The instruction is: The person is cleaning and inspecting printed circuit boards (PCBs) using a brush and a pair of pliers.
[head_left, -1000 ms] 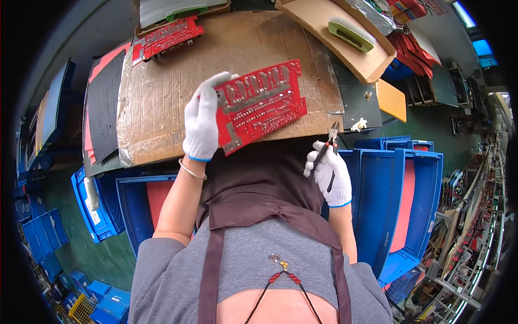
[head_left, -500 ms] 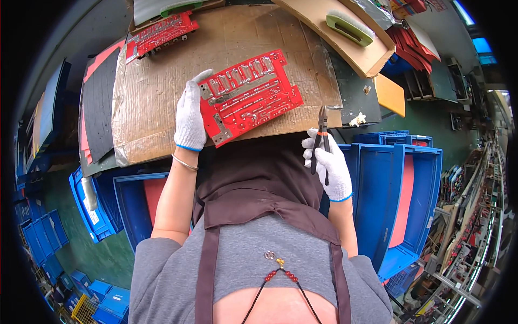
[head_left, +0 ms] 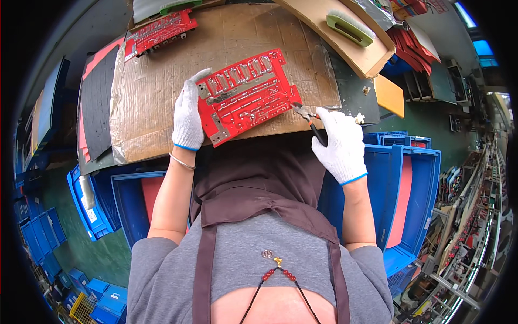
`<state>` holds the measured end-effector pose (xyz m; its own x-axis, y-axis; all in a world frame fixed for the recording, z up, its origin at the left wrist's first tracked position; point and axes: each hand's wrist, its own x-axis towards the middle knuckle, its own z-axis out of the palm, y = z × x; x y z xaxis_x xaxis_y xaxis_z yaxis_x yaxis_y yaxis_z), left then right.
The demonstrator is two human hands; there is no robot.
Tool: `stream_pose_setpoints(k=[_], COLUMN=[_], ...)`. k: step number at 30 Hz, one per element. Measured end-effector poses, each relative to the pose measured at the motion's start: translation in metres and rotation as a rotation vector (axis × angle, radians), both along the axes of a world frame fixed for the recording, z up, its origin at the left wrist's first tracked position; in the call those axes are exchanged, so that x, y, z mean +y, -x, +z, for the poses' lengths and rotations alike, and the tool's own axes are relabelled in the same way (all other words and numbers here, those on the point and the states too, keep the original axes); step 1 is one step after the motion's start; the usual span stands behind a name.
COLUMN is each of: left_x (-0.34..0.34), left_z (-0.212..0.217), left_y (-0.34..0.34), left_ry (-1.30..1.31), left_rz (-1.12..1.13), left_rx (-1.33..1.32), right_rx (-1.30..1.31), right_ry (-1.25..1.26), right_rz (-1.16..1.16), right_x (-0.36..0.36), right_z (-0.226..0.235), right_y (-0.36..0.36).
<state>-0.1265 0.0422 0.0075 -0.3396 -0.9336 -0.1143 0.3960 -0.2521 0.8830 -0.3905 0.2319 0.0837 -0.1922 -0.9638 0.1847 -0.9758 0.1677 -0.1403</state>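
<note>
Circuit board (head_left: 244, 95), red and studded with solder joints, lies tilted on my cardboard sheet (head_left: 156, 92) over the bench. Blue bins (head_left: 410, 178) stand below on both sides; a second red board (head_left: 160, 31) sits at the cardboard's far left corner, and a green brush (head_left: 350, 28) rests in a tan tray (head_left: 372, 59) far right. My gloved left hand (head_left: 188, 116) grips the board's left edge, thumb on top. My right hand (head_left: 341, 144) is closed around cutting pliers (head_left: 308, 120), their tip touching the board's right edge.
</note>
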Motion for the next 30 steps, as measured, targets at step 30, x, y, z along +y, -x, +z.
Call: stream_pose_setpoints(k=[30], left_x=[-0.001], left_z=[-0.001], left_y=[-0.003], left_ry=[0.000], left_rz=[-0.004], left_rx=[0.039], right_rx=[-0.550], right_ry=[-0.023], right_rz=[-0.069], right_x=[-0.028], right_z=[-0.001], right_y=[-0.041])
